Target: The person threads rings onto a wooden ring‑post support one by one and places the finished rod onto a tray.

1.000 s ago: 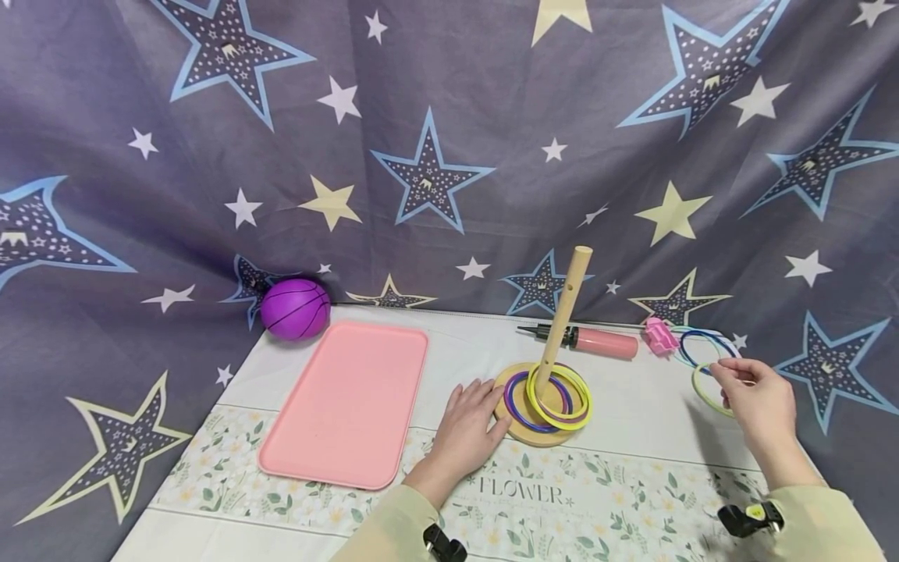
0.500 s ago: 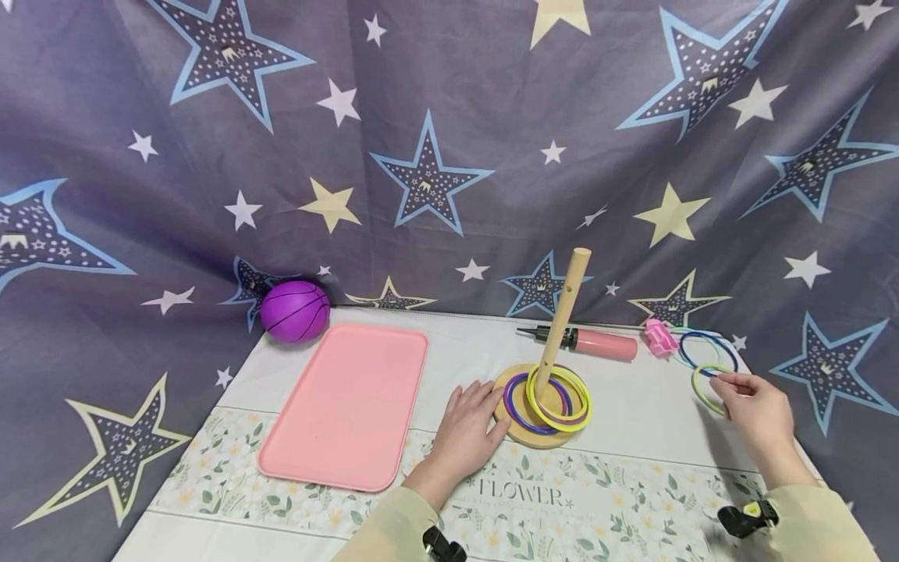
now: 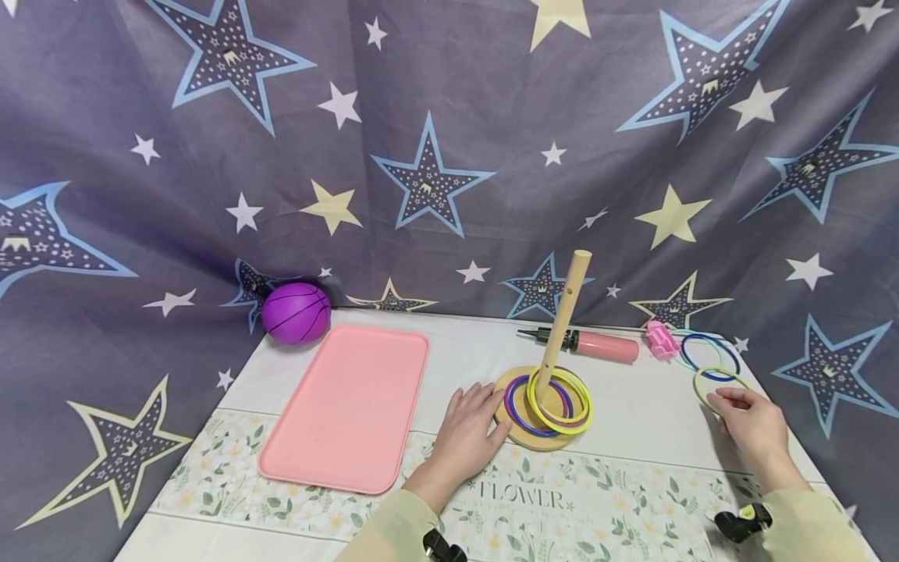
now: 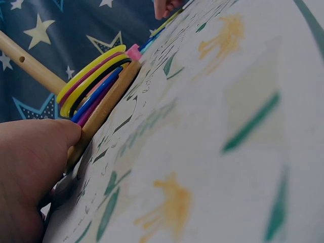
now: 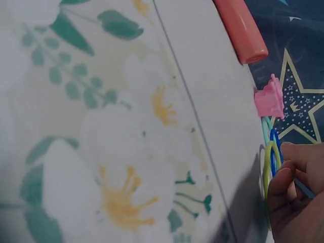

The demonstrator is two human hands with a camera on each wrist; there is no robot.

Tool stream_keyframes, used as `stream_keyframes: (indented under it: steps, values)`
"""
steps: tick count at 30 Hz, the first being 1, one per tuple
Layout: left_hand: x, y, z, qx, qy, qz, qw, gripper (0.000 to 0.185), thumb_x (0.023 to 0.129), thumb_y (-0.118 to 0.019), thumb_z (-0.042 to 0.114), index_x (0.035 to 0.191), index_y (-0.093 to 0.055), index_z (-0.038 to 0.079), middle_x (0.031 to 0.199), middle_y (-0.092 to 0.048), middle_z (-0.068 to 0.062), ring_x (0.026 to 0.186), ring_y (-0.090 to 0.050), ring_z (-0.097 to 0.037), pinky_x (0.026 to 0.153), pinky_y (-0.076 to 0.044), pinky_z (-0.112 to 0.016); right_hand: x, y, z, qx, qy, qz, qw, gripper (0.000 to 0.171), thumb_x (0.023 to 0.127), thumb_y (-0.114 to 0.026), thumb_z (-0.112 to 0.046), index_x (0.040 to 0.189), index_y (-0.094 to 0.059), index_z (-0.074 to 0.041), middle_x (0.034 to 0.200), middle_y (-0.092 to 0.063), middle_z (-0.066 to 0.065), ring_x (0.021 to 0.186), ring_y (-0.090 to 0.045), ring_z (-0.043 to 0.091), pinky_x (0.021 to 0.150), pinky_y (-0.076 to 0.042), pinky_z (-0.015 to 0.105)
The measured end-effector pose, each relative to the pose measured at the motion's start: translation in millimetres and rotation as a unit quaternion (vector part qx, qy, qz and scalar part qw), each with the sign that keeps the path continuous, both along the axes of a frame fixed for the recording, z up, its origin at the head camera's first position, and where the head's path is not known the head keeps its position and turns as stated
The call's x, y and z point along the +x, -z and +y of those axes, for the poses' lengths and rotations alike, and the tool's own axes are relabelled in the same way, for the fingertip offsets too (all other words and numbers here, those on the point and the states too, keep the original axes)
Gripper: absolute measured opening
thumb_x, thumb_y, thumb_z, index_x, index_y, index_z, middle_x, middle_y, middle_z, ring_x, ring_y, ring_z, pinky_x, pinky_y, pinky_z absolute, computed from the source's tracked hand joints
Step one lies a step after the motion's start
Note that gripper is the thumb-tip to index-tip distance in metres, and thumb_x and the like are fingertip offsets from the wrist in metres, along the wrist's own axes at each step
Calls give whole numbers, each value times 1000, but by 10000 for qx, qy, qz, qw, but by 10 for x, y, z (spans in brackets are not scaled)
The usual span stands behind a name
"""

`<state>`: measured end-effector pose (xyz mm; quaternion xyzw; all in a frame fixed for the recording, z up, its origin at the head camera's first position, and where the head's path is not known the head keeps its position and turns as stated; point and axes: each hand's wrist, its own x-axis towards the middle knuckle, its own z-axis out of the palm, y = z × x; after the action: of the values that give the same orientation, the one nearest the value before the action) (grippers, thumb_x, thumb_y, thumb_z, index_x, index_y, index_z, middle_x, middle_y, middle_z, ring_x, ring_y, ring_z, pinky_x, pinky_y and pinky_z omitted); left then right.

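My right hand (image 3: 755,425) has dropped slightly and come a little nearer over the last second, and the yellow-green ring (image 3: 698,379) pinched between my thumb and forefinger has tipped flatter and lower with it. That ring is at the right of the table, on the near side of the loose dark blue ring (image 3: 739,364) and turquoise ring (image 5: 267,130); whether it touches the cloth I cannot tell. My left hand (image 3: 467,429) has stayed put, its fingers straight and a little spread at the left edge of the round wooden base (image 3: 541,443), where the yellow rings (image 3: 590,398) and a blue-violet ring (image 3: 506,402) lie round the foot of the wooden post (image 3: 564,320). For the ring work in hand, I take the lowering to mean that I am laying this one among the loose rings, well apart from the post, rather than lifting it away. The pink-handled pump (image 3: 607,346) on the far side looks undisturbed.
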<state>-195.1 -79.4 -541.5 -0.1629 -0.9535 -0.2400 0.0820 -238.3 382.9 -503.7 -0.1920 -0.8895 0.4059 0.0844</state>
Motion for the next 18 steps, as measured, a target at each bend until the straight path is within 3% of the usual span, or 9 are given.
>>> stream_keyframes:
  steps: [9, 18]
  values:
    - [11, -2, 3, -41, 4, 122, 9999, 56, 110, -65, 39, 160, -59, 14, 167, -52, -12, 159, -41, -38, 133, -22, -61, 3, 120, 39, 199, -48, 33, 9998, 43, 110, -68, -25, 136, -67, 9, 85, -69, 4, 64, -62, 13, 54, -49, 26]
    - [10, 6, 1, -78, -7, 131, 9999, 57, 111, -65, 38, 161, -58, 13, 167, -52, -13, 158, -42, -37, 133, -23, -61, -17, 152, 43, 401, -102, 12, 9991, 41, 109, -70, -24, 133, -68, 10, 98, -74, 14, 65, -63, 14, 53, -49, 26]
